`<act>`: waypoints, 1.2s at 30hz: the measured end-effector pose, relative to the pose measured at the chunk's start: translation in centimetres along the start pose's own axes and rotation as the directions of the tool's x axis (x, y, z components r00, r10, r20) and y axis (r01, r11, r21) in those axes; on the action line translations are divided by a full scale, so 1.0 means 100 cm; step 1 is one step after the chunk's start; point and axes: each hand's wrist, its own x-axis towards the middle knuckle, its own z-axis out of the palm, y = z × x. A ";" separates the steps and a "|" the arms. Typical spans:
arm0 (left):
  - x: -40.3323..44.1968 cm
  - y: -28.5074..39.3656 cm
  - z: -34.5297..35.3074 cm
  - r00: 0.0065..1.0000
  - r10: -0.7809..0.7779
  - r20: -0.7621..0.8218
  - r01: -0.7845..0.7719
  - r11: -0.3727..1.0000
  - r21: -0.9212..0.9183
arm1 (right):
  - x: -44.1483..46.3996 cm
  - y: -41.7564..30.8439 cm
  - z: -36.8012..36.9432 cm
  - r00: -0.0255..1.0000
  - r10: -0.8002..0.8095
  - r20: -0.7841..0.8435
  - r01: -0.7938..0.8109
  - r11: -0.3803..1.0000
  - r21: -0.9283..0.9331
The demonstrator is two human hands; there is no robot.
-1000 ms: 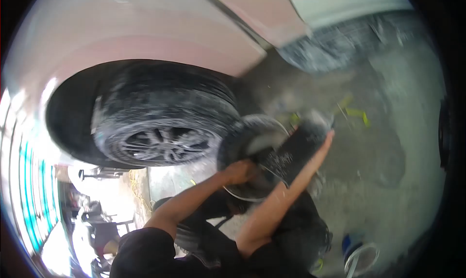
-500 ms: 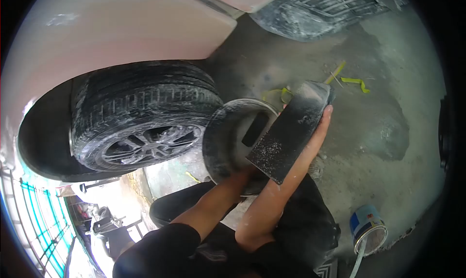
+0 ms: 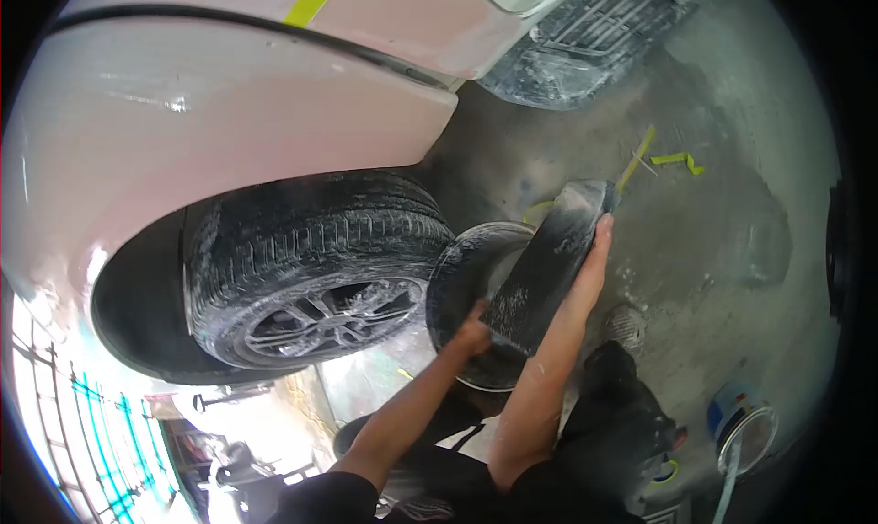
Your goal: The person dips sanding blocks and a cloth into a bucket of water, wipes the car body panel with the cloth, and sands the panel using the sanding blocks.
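My right hand (image 3: 599, 240) grips the upper end of a long black sanding block (image 3: 540, 277), which is tilted over a dark round bucket (image 3: 448, 259). Whitish specks cover the block's lower face, and its top end looks greyer. My left hand (image 3: 474, 330) is over the bucket's near side, close to the block's lower corner. Motion smears its fingers, and I cannot tell whether it touches the block. Part of the bucket's rim and inside is hidden behind the block and my arms.
A car's dusty wheel (image 3: 320, 277) stands beside the bucket, under a pinkish-white body panel (image 3: 247, 112). Yellow-green tape strips (image 3: 677, 161) lie on the concrete floor (image 3: 713, 240). A paint can (image 3: 743, 423) is at lower right, and a whitened grille part (image 3: 594, 44) is beyond.
My left hand has risen from inside the bucket to the block's lower corner. The block has dropped slightly and still tilts. The view has shifted, showing more of the car panel.
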 end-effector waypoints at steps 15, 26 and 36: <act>-0.224 0.362 -0.222 0.419 0.736 0.532 -0.121 -0.535 0.836 | -0.030 0.164 0.149 0.966 -0.215 0.147 0.252 0.912 -0.325; -0.168 0.405 -0.249 0.238 0.440 0.866 0.029 -0.894 0.447 | -0.030 0.150 0.143 0.965 -0.075 0.250 0.153 0.939 -0.309; -0.165 0.403 -0.240 0.212 0.453 0.866 0.047 -0.890 0.454 | -0.072 0.157 0.145 0.919 -0.337 0.205 0.394 0.792 -0.466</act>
